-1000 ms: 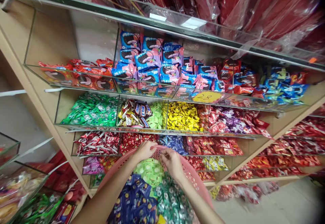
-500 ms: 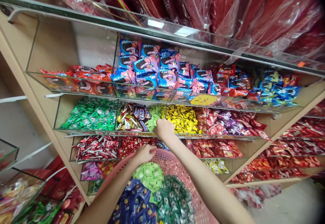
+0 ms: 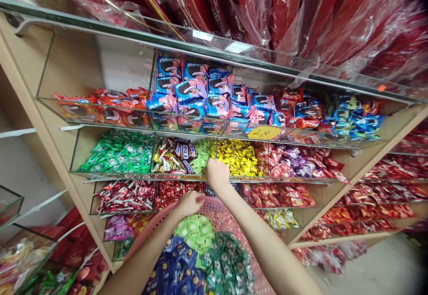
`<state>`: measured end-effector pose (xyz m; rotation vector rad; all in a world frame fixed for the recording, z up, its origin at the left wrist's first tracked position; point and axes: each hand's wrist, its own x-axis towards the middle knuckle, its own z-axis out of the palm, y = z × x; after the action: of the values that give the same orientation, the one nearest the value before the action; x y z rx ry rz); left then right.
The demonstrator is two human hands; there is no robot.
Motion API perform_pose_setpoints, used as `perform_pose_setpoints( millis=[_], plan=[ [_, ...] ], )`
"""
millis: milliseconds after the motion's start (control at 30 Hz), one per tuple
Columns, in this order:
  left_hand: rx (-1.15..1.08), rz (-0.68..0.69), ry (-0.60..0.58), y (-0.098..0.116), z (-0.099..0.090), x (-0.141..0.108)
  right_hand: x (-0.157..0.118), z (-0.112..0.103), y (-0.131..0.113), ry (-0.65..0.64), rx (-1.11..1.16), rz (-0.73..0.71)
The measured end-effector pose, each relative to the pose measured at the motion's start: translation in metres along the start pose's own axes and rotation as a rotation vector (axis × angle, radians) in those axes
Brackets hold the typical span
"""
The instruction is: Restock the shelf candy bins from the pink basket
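Note:
A pink perforated basket (image 3: 234, 223) is below me, holding light green packets (image 3: 195, 232), dark blue packets (image 3: 175, 266) and dark green packets (image 3: 229, 261). My left hand (image 3: 190, 202) is closed on the basket's far rim, its thumb side toward the middle. Above and right of it, my right hand (image 3: 217, 172) is at the front edge of the middle shelf, between light green packets (image 3: 201, 154) and yellow candies (image 3: 239, 156). Its fingers are curled and mostly hidden, so what they hold is hidden.
Glass dividers split the shelves. Green candies (image 3: 122, 152) lie left on the middle shelf, blue and pink cookie packs (image 3: 190, 88) above. A yellow price tag (image 3: 264, 132) is on the upper front glass. Red candies (image 3: 125, 197) are below. Wrapped red items (image 3: 287, 10) top the unit.
The view has shifted slightly, so the shelf's right side appears a little further left. Both hands keep nearly the same places.

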<state>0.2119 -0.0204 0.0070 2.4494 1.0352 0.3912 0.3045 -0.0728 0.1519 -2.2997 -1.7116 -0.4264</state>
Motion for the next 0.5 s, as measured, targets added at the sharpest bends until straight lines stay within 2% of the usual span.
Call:
perform_pose_setpoints(
  millis=[133,233,400,500],
  plan=[
    [-0.004,-0.017,0.005,0.003,-0.001,0.000,-0.005,-0.004,0.011,0.077,0.047,0.052],
    [-0.009,-0.017,0.016,0.003,-0.002,0.001,-0.010,-0.006,0.023,0.132,0.185,0.098],
    [0.004,0.018,0.043,0.003,-0.006,0.000,-0.026,0.009,0.039,0.246,0.656,0.066],
    [0.026,0.037,0.039,0.005,-0.009,-0.002,-0.042,0.023,0.042,0.229,0.995,0.051]
  ],
)
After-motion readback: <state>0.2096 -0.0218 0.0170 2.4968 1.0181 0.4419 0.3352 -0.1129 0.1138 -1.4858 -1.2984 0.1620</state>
